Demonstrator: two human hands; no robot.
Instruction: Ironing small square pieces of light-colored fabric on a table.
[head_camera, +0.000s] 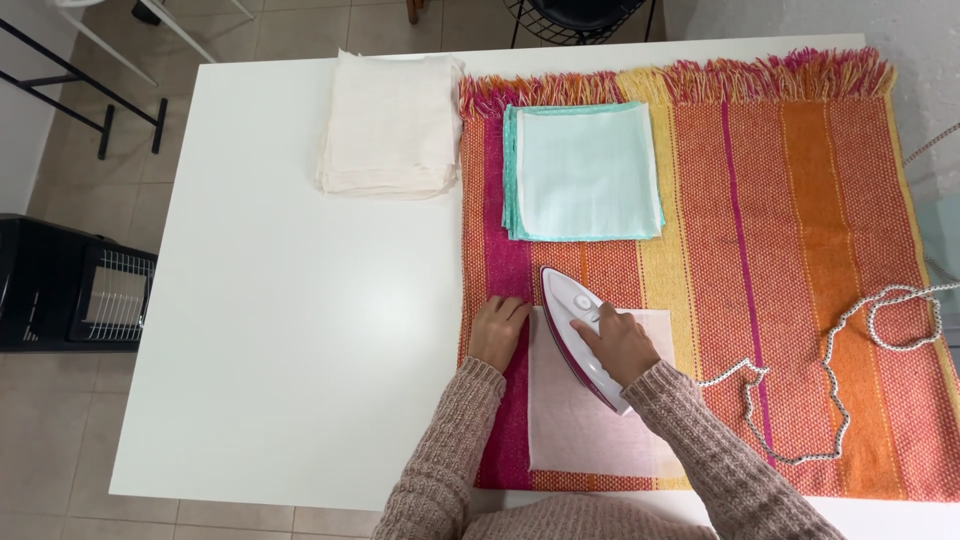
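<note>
Head view, right hand (622, 343) closed around the handle of a white and magenta iron (578, 330) standing on a pale pink cloth (590, 420), left hand (498, 330) flat, fingers together, touching the cloth's left edge on the striped orange blanket (800, 250), mint cloth stack (582, 170) beyond.

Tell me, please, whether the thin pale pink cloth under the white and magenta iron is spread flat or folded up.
Spread flat: the pale pink cloth lies as one thin sheet on the striped woven blanket, whose stripes show through it.
</note>
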